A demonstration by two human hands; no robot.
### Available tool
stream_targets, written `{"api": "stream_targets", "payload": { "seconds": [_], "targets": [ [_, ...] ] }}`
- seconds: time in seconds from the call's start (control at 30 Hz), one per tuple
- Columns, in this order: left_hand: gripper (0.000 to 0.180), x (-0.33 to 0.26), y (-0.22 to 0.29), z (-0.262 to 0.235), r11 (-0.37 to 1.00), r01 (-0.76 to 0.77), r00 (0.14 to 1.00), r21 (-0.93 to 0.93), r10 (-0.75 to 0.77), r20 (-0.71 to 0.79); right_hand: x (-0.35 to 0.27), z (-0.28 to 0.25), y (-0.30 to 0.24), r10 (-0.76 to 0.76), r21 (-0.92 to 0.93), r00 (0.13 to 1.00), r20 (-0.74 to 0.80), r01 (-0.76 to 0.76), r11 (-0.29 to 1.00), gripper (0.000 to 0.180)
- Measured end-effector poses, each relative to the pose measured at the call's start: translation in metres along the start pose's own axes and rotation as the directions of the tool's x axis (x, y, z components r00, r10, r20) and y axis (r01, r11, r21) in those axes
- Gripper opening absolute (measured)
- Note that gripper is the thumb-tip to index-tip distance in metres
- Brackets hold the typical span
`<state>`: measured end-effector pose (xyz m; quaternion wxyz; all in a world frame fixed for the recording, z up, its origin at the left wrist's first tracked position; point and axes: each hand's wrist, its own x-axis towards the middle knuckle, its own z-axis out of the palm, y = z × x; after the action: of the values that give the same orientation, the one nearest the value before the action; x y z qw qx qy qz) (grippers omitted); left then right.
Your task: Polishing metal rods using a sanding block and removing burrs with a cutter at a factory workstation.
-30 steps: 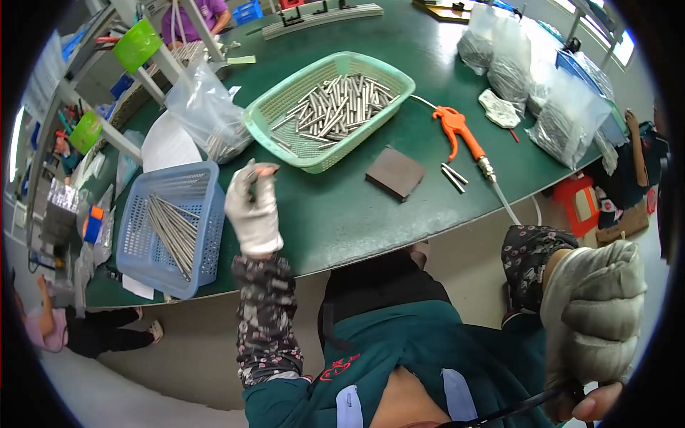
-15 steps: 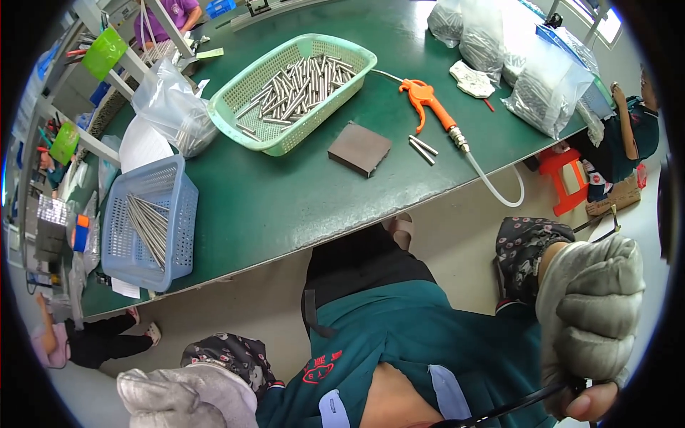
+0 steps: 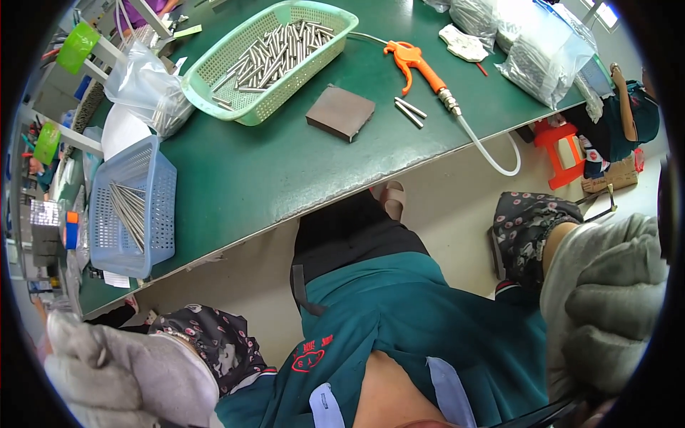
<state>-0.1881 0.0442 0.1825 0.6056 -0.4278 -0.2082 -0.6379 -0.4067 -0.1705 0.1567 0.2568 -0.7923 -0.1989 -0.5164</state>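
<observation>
Both my hands wear pale grey-white gloves and are raised at the lower corners, away from the table. My right hand (image 3: 606, 307) has its fingers curled over, and a dark, thin strap or cord runs near its fingertips at the bottom edge. What it grips there is mostly hidden. My left hand (image 3: 135, 371) is bent at the fingers too, its tips cut off by the picture's rim, so anything in it stays out of sight. Patterned dark sleeve covers (image 3: 531, 232) are on my forearms. Neither hand touches anything on the table.
The green table (image 3: 250, 185) carries a green basket (image 3: 264, 110) of short metal pins, a blue basket (image 3: 160, 214) of long rods, a brown block (image 3: 341, 113), two loose pins (image 3: 409, 113), an orange air gun (image 3: 417, 64) and bagged parts (image 3: 535, 71). An orange stool (image 3: 560, 153) stands beyond.
My left hand has moved left and up, and my right hand slightly right, toward the rim. The view has tilted, so the table's things sit higher and farther left.
</observation>
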Motion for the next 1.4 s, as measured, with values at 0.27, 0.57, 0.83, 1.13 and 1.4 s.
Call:
{"api": "stream_targets", "payload": {
  "seconds": [0.27,0.57,0.83,1.13,1.4],
  "targets": [
    [0.018,0.012,0.006,-0.021,-0.106,-0.901,0.427,0.420,-0.382,0.820,-0.019,-0.012,-0.003,-0.111,0.044,0.984,-0.139,0.118,0.992,0.046],
    [0.016,-0.021,0.010,0.003,-0.913,-0.407,0.726,-0.034,-0.346,0.594,-0.018,0.010,0.041,-0.294,0.081,0.886,-0.359,0.343,0.936,0.053],
    [0.026,-0.064,0.082,-0.035,-0.981,0.170,0.882,0.095,0.195,0.430,0.021,0.071,0.072,0.208,-0.332,0.964,0.163,-0.145,0.932,0.015],
    [0.024,-0.073,0.104,-0.053,-0.937,0.335,0.899,0.099,0.350,0.265,0.041,0.049,0.054,-0.365,0.143,0.913,-0.181,0.392,0.909,0.041],
    [0.023,-0.081,0.120,-0.055,-0.929,0.363,0.895,0.068,0.368,0.252,0.053,0.050,0.062,-0.479,0.429,0.873,-0.088,0.467,0.773,0.048]
  ]
}}
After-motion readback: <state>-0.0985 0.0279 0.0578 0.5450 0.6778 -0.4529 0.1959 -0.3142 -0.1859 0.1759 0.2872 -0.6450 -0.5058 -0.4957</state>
